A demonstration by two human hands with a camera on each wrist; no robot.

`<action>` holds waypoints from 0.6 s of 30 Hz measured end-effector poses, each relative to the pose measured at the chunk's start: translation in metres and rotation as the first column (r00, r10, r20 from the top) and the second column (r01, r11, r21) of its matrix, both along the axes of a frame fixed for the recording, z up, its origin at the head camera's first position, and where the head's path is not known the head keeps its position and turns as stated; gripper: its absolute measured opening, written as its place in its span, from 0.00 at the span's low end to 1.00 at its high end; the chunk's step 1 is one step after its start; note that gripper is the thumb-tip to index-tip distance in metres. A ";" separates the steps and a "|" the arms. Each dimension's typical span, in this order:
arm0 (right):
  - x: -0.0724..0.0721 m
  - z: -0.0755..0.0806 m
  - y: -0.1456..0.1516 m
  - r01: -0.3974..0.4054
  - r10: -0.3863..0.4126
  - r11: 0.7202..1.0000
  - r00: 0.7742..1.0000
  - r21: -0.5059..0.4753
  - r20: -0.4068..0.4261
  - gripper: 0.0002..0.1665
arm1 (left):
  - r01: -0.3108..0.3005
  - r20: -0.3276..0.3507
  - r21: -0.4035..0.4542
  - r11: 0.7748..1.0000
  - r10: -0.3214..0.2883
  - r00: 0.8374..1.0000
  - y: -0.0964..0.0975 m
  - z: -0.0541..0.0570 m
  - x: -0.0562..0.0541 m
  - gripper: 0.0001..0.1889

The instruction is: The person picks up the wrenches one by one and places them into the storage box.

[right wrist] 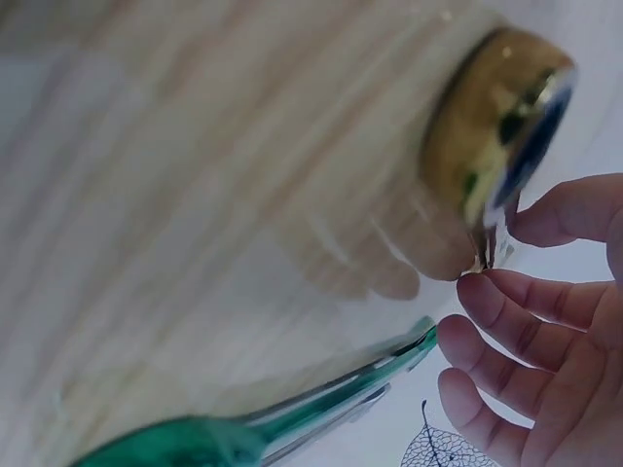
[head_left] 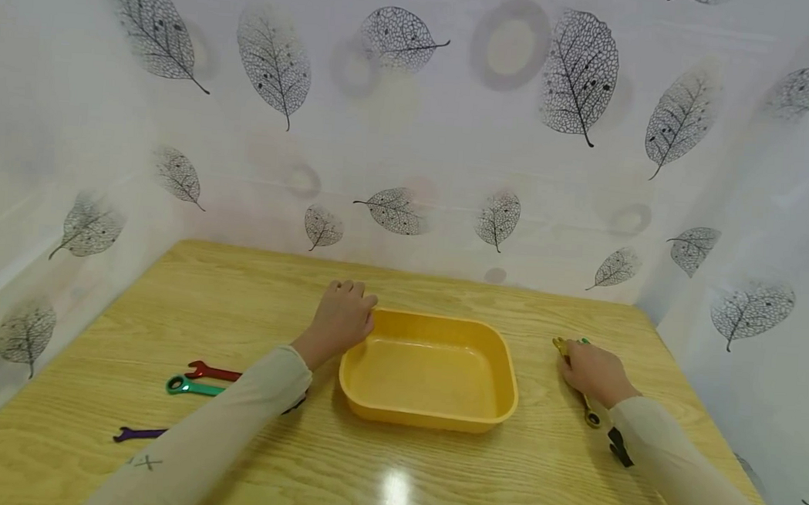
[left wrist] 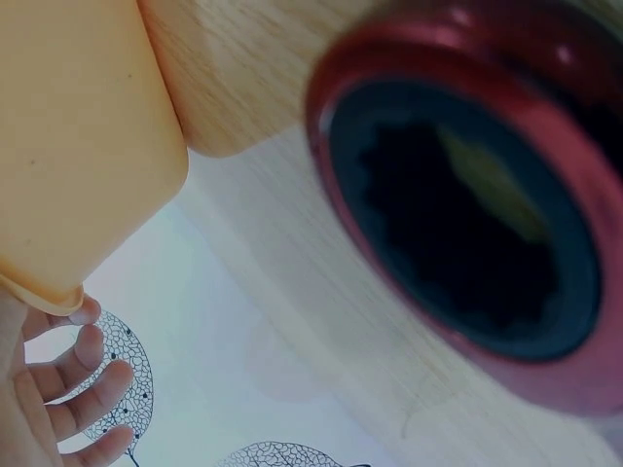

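My left hand (head_left: 343, 316) grips the rim of a yellow plastic tray (head_left: 429, 421) at its back left corner. In the left wrist view its fingers curl beneath the tray's lip, and the thumb is hidden. Off to the tray's right, my right hand (head_left: 597, 372) pinches a gold ratchet wrench (right wrist: 477, 117) between thumb and forefinger. That wrench's ring end points toward me in the head view. A green wrench (right wrist: 331, 394) lies beside it on the table, mostly covered by the hand in the head view.
Left of the tray lie a red wrench (head_left: 216, 372), a green wrench (head_left: 194, 387) and a purple wrench (head_left: 139, 434), partly behind the left sleeve. A dark object (head_left: 620, 447) shows beside the right cuff. A leaf-patterned curtain (head_left: 411, 145) stands behind the wooden table (head_left: 263, 290).
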State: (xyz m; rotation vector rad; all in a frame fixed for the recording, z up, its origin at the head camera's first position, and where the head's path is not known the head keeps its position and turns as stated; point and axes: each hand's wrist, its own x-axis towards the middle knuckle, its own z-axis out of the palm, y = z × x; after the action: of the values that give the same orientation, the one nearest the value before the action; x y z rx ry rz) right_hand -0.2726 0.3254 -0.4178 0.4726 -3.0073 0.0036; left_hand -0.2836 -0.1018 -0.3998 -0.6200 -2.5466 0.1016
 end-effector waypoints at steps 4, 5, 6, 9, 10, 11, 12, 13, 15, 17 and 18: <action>0.000 0.001 -0.004 -0.006 0.006 1.000 1.000 0.008 0.005 0.12 | 0.010 -0.012 0.012 1.000 -0.010 1.000 0.000 -0.001 -0.001 0.08; 0.000 0.001 -0.005 -0.006 0.005 1.000 1.000 0.007 0.007 0.12 | 0.012 -0.013 0.014 1.000 -0.012 1.000 0.000 -0.001 -0.001 0.08; 0.000 0.002 -0.006 -0.007 0.007 1.000 1.000 0.003 0.012 0.12 | 0.014 -0.012 0.016 1.000 -0.013 1.000 0.000 -0.001 -0.001 0.07; 0.002 0.002 -0.008 -0.014 0.015 1.000 0.999 -0.011 0.029 0.13 | 0.016 -0.010 0.019 1.000 -0.016 1.000 0.000 -0.001 -0.001 0.07; 0.003 0.003 -0.009 -0.015 0.016 1.000 0.999 -0.018 0.036 0.13 | 0.017 -0.010 0.020 1.000 -0.017 1.000 0.000 -0.001 -0.001 0.07; 0.003 0.002 -0.009 -0.013 0.015 1.000 0.999 -0.026 0.042 0.13 | 0.018 -0.009 0.021 1.000 -0.018 1.000 0.000 -0.001 -0.001 0.07; 0.004 0.002 -0.009 -0.015 0.016 0.999 0.999 -0.031 0.046 0.13 | 0.020 -0.010 0.022 1.000 -0.019 1.000 0.000 -0.001 -0.001 0.07; 0.005 0.002 -0.010 -0.015 0.017 0.999 0.998 -0.034 0.052 0.13 | 0.021 -0.012 0.022 1.000 -0.021 1.000 0.000 -0.001 -0.001 0.07; 0.007 0.002 -0.011 -0.018 0.021 0.999 0.998 -0.039 0.064 0.09 | 0.023 -0.016 0.023 0.999 -0.022 1.000 -0.001 -0.001 -0.001 0.07; 0.008 0.001 -0.011 -0.027 0.031 0.998 0.996 -0.050 0.079 0.08 | 0.024 -0.020 0.021 0.999 -0.023 1.000 -0.001 -0.001 -0.001 0.07; 0.010 0.001 -0.012 -0.035 0.040 0.998 0.995 -0.058 0.086 0.09 | 0.024 -0.019 0.021 0.999 -0.023 1.000 -0.001 0.000 -0.001 0.07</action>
State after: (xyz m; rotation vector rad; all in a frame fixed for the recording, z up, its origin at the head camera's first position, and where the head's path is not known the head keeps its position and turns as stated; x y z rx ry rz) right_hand -0.2630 0.3135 -0.4167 0.5368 -3.0732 0.1141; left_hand -0.2844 -0.1029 -0.4002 -0.6378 -2.5180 0.0717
